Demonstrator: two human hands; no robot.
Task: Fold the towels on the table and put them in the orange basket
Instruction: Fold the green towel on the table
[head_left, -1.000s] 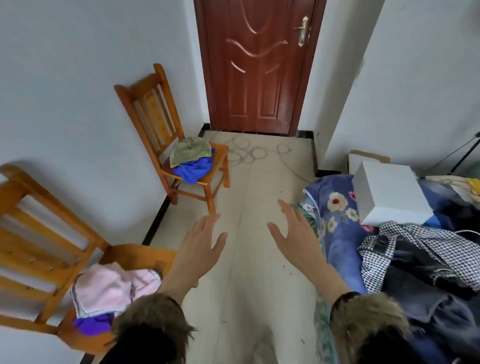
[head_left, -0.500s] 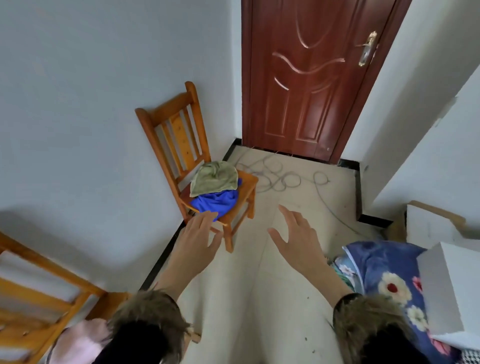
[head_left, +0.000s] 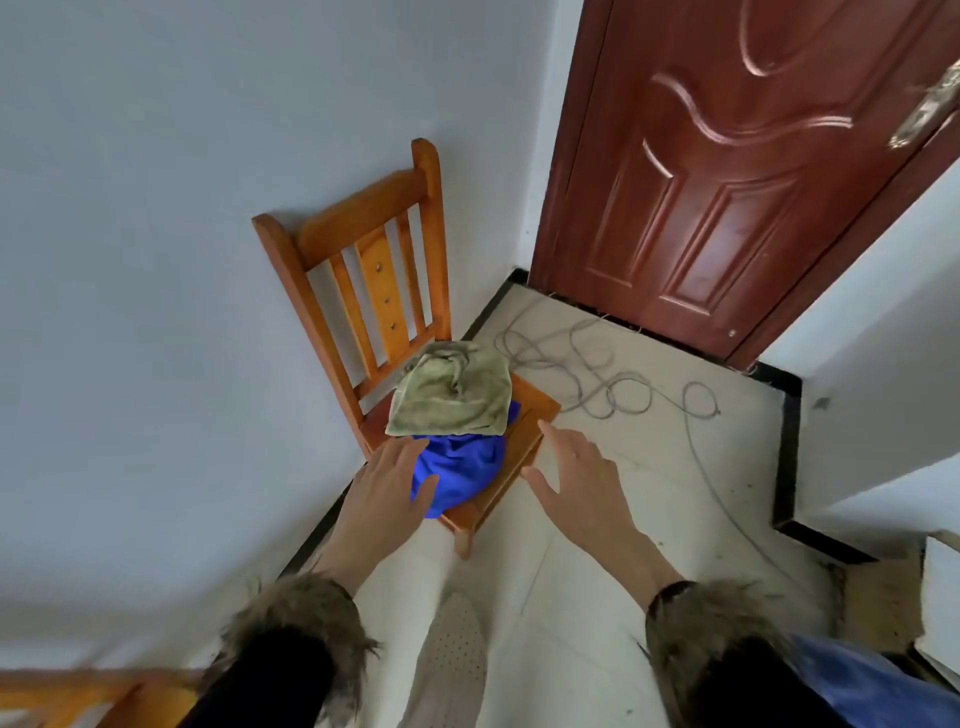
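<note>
Both hands reach out with fingers spread wide, holding nothing: the left hand (head_left: 387, 491) overlaps the blue towel (head_left: 460, 475), which lies under the green towel (head_left: 452, 395) on the wooden chair (head_left: 524, 447); the right hand (head_left: 584, 480) hovers just right of it.

chair back (head_left: 363, 260) and wall (head_left: 156, 260) block behind the towels (head_left: 452, 400), seat's front and right side open
</note>
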